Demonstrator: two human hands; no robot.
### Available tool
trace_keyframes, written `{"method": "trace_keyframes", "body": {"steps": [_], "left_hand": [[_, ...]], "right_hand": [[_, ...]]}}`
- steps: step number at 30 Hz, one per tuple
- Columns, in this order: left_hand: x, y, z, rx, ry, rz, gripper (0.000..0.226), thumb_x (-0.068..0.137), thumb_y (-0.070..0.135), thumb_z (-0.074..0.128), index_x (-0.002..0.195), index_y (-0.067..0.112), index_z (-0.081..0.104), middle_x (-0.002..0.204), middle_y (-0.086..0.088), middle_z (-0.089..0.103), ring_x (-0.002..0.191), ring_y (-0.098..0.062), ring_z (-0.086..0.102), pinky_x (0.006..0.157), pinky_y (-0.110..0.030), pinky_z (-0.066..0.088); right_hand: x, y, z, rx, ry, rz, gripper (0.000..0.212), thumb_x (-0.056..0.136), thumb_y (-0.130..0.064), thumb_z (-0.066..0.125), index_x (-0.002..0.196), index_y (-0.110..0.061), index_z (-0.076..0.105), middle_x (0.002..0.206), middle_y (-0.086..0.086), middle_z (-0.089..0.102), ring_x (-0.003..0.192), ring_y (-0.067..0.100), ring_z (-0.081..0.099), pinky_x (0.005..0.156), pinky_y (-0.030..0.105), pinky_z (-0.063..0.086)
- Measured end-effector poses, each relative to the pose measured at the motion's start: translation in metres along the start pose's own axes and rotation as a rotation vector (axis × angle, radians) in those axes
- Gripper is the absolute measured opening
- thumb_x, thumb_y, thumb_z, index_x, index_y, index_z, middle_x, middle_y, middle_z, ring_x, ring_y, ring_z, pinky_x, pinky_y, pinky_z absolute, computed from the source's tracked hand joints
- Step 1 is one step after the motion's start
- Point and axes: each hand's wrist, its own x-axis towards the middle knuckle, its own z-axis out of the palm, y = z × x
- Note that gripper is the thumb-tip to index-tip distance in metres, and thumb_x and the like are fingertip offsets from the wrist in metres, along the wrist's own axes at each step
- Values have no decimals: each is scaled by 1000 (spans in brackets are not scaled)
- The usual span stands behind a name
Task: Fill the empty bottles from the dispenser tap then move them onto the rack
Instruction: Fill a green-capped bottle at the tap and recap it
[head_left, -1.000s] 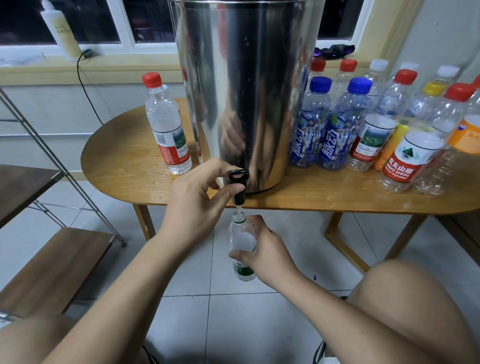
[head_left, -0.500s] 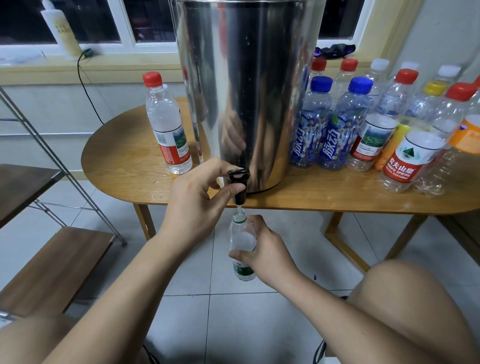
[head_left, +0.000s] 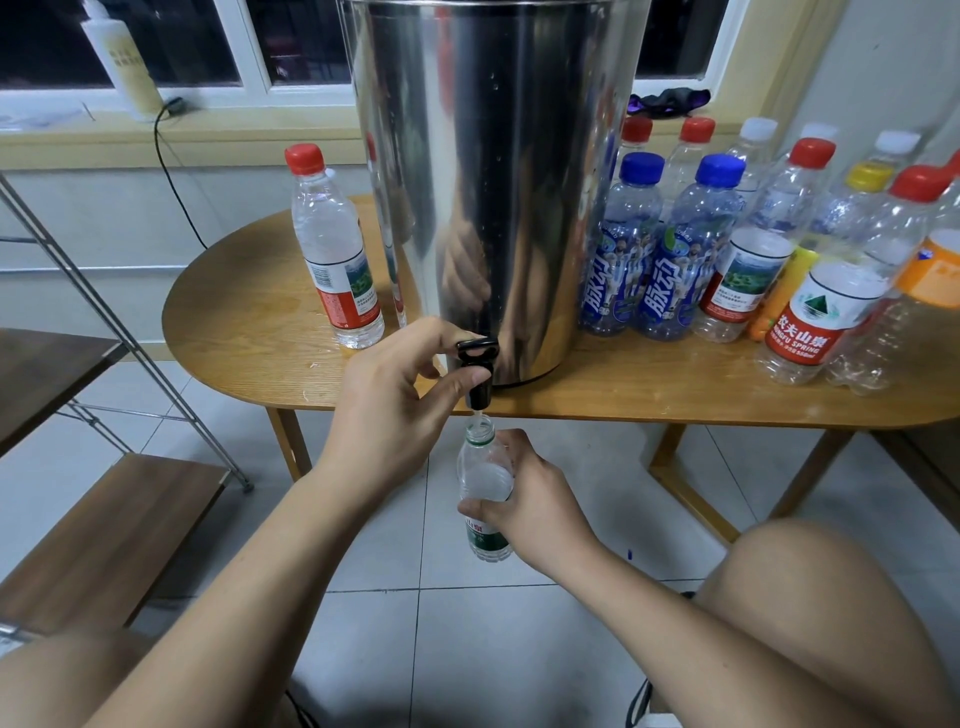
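Note:
A tall steel dispenser (head_left: 498, 182) stands on the wooden table (head_left: 249, 322). Its black tap (head_left: 478, 364) juts over the table's front edge. My left hand (head_left: 395, 410) pinches the tap lever between thumb and fingers. Below the spout, my right hand (head_left: 535, 499) grips a small uncapped bottle with a green label (head_left: 480, 478), its mouth right under the tap, and water streams into it. A capped red-label bottle (head_left: 335, 254) stands left of the dispenser. Several empty capped bottles (head_left: 748, 249) crowd the table on the right.
A metal-framed rack with wooden shelves (head_left: 109, 535) stands at the left, low near the tiled floor. My bare knee (head_left: 810, 613) is at the lower right. A white bottle (head_left: 122, 57) and a black cable sit on the window sill behind the table.

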Motion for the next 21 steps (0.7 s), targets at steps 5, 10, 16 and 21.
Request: {"method": "trace_keyframes", "body": {"steps": [5,10,16,21], "left_hand": [[0,-1,0,-5,-12,-13,15,95,19,83,107,17,74,94,10,71,90,-7,62,74,-9,43],[0,0,0,-3,-1,-12,15,94,17,83,105,17,73,92,9,70,88,-4,62,74,-8,42],[0,0,-1,3,-2,-10,16,94,17,83,107,17,75,93,12,70,88,-3,62,74,-8,42],[0,0,-1,4,-1,-9,15,94,17,83,107,17,75,93,12,70,88,-4,62,74,-8,41]], "right_hand": [[0,1,2,-4,2,0,72,77,-35,94,131,-37,47,124,-12,66,111,19,65,92,37,58],[1,2,2,0,5,1,71,76,-35,94,128,-40,46,120,-14,67,110,17,65,92,37,59],[-1,1,0,-9,0,-4,72,78,-35,94,131,-38,47,123,-14,66,112,16,64,92,34,57],[0,1,1,-9,7,3,72,75,-35,95,128,-40,47,119,-14,67,108,16,65,90,35,58]]}}
